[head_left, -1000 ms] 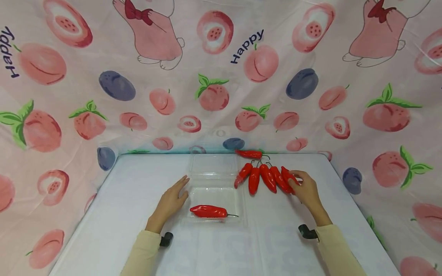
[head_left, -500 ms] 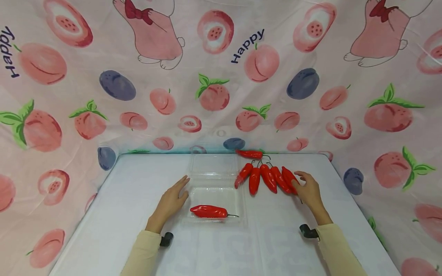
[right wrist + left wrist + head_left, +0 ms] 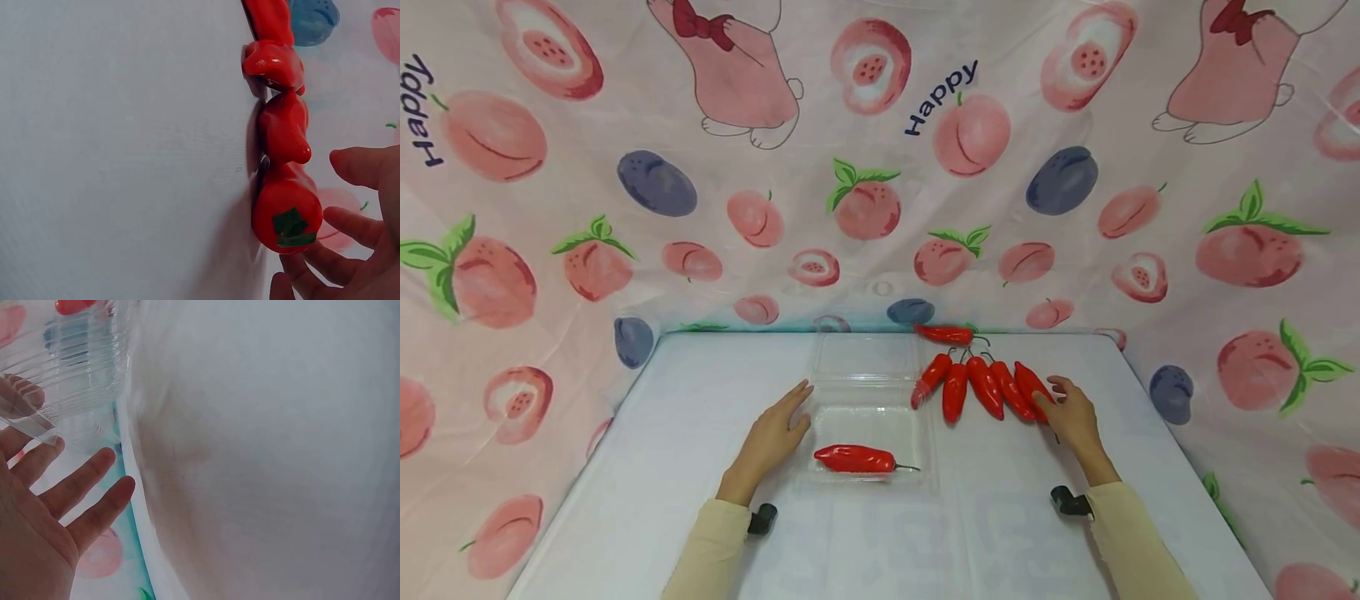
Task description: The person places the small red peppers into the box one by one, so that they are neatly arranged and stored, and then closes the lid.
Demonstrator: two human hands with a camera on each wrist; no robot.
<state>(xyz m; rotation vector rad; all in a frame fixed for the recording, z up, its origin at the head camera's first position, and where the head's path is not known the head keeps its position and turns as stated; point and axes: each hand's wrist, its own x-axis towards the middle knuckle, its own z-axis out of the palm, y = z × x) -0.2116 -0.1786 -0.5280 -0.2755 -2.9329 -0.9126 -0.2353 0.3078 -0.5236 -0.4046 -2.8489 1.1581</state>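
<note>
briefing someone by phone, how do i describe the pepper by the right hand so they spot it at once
Toward the back of the white table is a fan of five red peppers. Take the rightmost pepper, by the person's right hand. Its green stem end faces the person, while the other four stems point away.

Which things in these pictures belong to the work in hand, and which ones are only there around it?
Likely in the work:
clear box
pepper inside it
six peppers outside
left hand
right hand

Likely just around:
table
fruit-print cloth
wrist cameras
</note>
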